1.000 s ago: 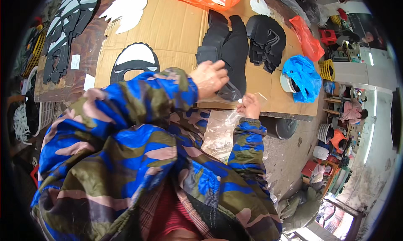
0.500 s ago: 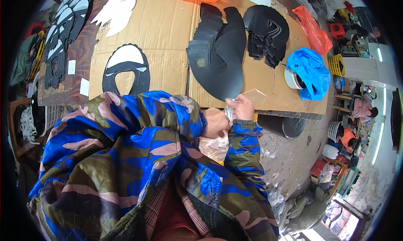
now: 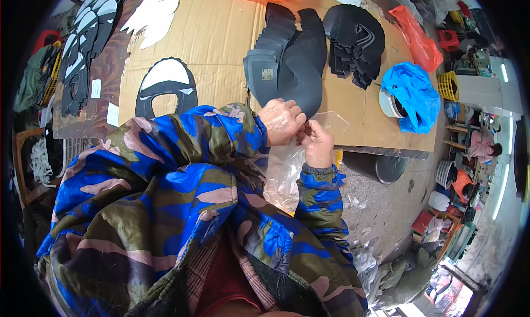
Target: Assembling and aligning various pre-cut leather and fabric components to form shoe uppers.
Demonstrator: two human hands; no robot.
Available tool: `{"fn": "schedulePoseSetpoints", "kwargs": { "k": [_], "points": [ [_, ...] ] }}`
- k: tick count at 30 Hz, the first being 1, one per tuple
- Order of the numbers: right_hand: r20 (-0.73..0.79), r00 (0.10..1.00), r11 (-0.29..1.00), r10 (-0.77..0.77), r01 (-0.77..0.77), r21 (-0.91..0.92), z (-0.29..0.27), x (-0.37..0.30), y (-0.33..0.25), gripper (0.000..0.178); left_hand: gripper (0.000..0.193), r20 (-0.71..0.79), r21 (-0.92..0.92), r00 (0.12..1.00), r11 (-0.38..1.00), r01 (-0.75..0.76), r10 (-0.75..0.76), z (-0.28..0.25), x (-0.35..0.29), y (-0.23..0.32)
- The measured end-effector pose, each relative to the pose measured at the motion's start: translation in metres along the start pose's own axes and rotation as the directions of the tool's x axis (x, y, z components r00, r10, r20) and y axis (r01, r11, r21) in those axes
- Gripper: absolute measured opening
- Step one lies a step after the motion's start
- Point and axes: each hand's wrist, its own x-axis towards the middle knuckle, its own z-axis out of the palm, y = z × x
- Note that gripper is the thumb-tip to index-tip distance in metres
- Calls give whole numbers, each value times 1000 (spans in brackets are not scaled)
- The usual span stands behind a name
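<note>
Head view: a thin clear plastic film piece point(image 3: 331, 120) lies at the near edge of the cardboard-covered table point(image 3: 221, 35), flat on the cardboard and jutting out to the right of the two hands. Its long axis runs roughly left to right along the table edge. The right hand point(image 3: 317, 143) is the nearer one: its fingers are curled and pressed together at the film's left end, seemingly pinching it, though the contact itself is hidden behind the knuckles. The left hand point(image 3: 281, 121) sits just beside it, touching it, fingers bent into a loose fist over the same spot; whether it grips the film or only steadies it I cannot tell.

Below the hands, off the table edge, hangs a clear plastic bag point(image 3: 284, 176) of similar pale pieces (its mouth seems to be right under the fingers). So the film lies up and to the right of the fingertips, the bag straight down from them.

Just beyond the left hand is a fanned stack of black shoe-upper pieces point(image 3: 292, 63), its tip almost at the knuckles. Farther right is a second black stack point(image 3: 353, 41), then a blue plastic bag point(image 3: 411, 93). To the left lies a black-and-white upper cutout point(image 3: 165, 85).
</note>
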Motion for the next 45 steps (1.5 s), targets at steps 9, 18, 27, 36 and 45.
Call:
{"fn": "schedulePoseSetpoints", "kwargs": {
  "k": [9, 18, 27, 36, 45],
  "points": [
    [-146, 989, 998, -26, 34, 53, 7, 11, 10, 14, 11, 31, -159, 977, 964, 212, -210, -4, -2, -8],
    [-464, 873, 886, -153, -87, -455, -7, 8, 9, 42, 15, 355, -657, 619, 284, 698, -700, -50, -3, -67],
    [138, 990, 990, 39, -19, -138, 39, -9, -94, 41, 15, 551, -772, 750, 119, 624, -365, -85, -35, -16],
    [462, 876, 980, -139, 189, -63, 85, -24, -124, 34, 12, 582, -795, 792, 72, 602, -186, -154, -72, -9],
    [214, 974, 997, -74, 69, 30, 111, -38, -118, 31, 17, 534, -772, 702, 67, 632, -470, -194, -155, -37]
  ]
}}
